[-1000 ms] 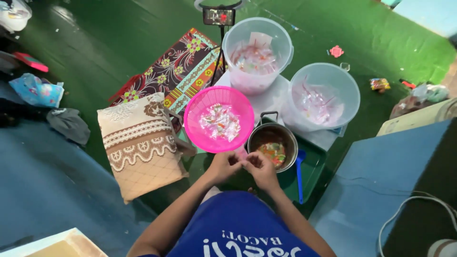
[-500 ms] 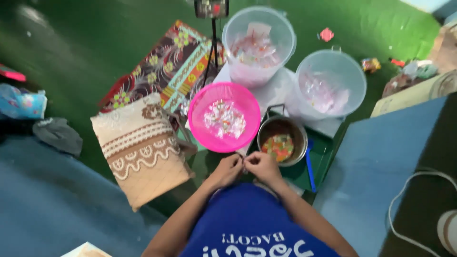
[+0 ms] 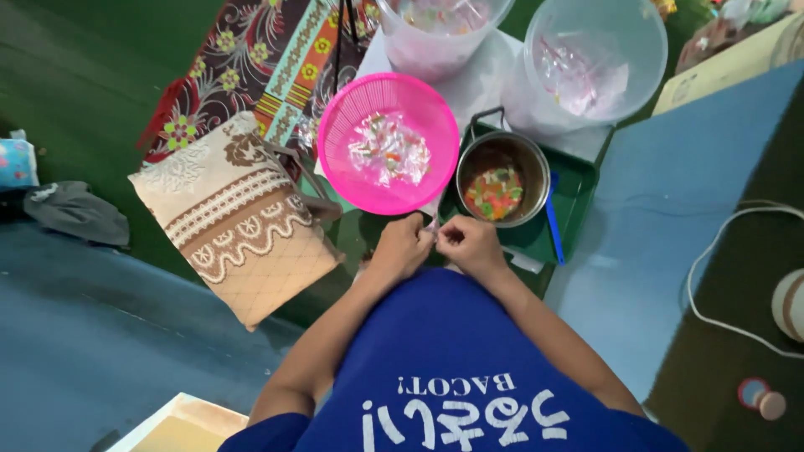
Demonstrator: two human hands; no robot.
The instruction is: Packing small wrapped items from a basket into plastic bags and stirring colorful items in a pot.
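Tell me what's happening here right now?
A person sits on the floor, left hand and right hand pinched together on a small clear packet. Just ahead sit a pink basket of wrapped sweets and a metal pot of coloured pieces on a green tray.

Small clear plastic packet (image 3: 431, 228), pinched between both hands, just below pink basket rim.

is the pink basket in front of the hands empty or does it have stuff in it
Not empty. The pink basket holds a small pile of clear wrapped pieces in its middle.
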